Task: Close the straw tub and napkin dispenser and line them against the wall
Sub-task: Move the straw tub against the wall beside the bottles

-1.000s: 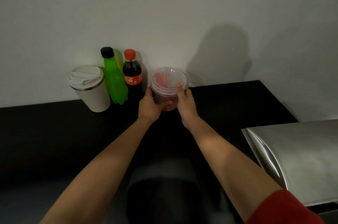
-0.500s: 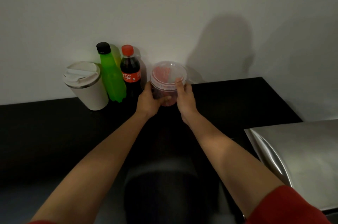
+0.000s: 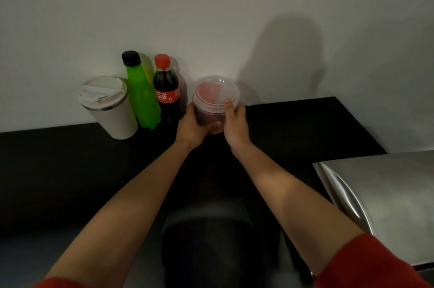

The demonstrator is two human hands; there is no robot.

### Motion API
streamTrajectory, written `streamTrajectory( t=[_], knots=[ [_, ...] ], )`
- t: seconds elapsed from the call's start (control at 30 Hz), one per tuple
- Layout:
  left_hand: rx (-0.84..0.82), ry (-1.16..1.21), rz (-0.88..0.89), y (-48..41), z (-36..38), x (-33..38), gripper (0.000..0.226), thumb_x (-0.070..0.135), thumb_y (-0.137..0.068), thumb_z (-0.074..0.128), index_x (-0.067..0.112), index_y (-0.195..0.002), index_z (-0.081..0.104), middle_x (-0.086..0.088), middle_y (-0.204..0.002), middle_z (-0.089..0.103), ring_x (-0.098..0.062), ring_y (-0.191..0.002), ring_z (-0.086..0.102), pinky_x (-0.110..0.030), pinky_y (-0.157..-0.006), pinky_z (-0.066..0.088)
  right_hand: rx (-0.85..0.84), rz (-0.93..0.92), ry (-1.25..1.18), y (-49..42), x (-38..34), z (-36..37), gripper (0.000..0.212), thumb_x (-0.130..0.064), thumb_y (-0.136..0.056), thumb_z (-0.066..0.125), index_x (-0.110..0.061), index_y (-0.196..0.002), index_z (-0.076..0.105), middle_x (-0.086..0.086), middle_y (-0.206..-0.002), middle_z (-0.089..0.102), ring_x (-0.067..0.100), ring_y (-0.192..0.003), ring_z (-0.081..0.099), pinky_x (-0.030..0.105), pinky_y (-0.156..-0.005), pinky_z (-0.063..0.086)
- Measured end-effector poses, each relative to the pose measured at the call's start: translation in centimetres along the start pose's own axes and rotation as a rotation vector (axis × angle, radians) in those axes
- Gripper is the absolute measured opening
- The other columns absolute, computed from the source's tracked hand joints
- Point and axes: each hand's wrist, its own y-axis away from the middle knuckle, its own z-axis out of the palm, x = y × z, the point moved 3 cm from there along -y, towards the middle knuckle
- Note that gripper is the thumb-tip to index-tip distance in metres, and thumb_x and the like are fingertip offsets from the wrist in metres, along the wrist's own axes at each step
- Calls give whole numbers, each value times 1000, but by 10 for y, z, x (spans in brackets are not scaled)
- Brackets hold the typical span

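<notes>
Right now both my hands are wrapped around the straw tub (image 3: pixel 212 109), close to the white wall (image 3: pixel 211 17) at the back of the black counter (image 3: pixel 58 170). My left hand (image 3: pixel 192 126) cups the tub's lower left side, thumb across the front of its clear wall. My right hand (image 3: pixel 236 123) clasps the right side, with one fingertip resting up on the rim of the clear lid (image 3: pixel 217 90). That lid sits on top of the tub, and red straws (image 3: pixel 209 91) show through it. Whether the tub's base touches the counter I cannot tell, since my hands hide it.

Just left of the tub, a cola bottle (image 3: pixel 167 92) with a red cap stands upright against the wall; a green bottle (image 3: pixel 141 95) with a black cap stands beside it, and a white lidded cup (image 3: pixel 109 106) is further left. On the right edge of the view lies a brushed-metal napkin dispenser (image 3: pixel 380 196), well apart from the tub. Red sleeves (image 3: pixel 366 264) cover my upper arms.
</notes>
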Motion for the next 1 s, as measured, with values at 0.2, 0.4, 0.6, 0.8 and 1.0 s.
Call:
streamTrajectory(
  t=[0.2, 0.4, 0.6, 0.8, 1.0],
  knots=[
    [-20, -30, 0, -2, -2, 0, 81, 27, -73, 78, 12, -139, 34, -9, -134, 53, -23, -119, 52, -20, -86, 39, 35, -1, -5, 2, -1, 2, 51, -44, -93, 42, -14, -134, 37, 4, -124, 51, 14, -107, 48, 28, -89, 39],
    [-26, -22, -1, -2, -1, 0, 80, 26, -73, 78, 13, -138, 33, -9, -135, 52, -24, -120, 52, -21, -87, 39, 21, -3, 20, 0, -2, 0, 52, -44, -93, 42, -13, -135, 36, 8, -130, 51, 19, -112, 51, 29, -91, 41],
    [-6, -16, -18, 4, 1, 3, 84, 28, -73, 78, 12, -140, 31, -8, -137, 51, -23, -120, 51, -19, -87, 38, -8, 3, 52, 2, -4, -2, 56, -46, -94, 39, -11, -137, 33, 8, -131, 48, 18, -113, 48, 28, -90, 38],
    [4, -29, -17, 20, -4, 14, 86, 27, -70, 80, 10, -139, 32, -8, -137, 50, -22, -120, 52, -19, -87, 38, 20, 64, 72, 12, -4, -9, 69, -57, -91, 33, -11, -143, 25, 12, -142, 40, 25, -128, 42, 30, -97, 36],
    [46, -82, 17, 50, -16, 35, 95, 30, -70, 80, 6, -144, 26, -13, -144, 42, -25, -129, 44, -33, -105, 37, 83, 58, 87, 35, -22, -18, 69, -56, -93, 31, -8, -143, 27, 13, -145, 36, 27, -131, 38, 37, -106, 32]
  ],
)
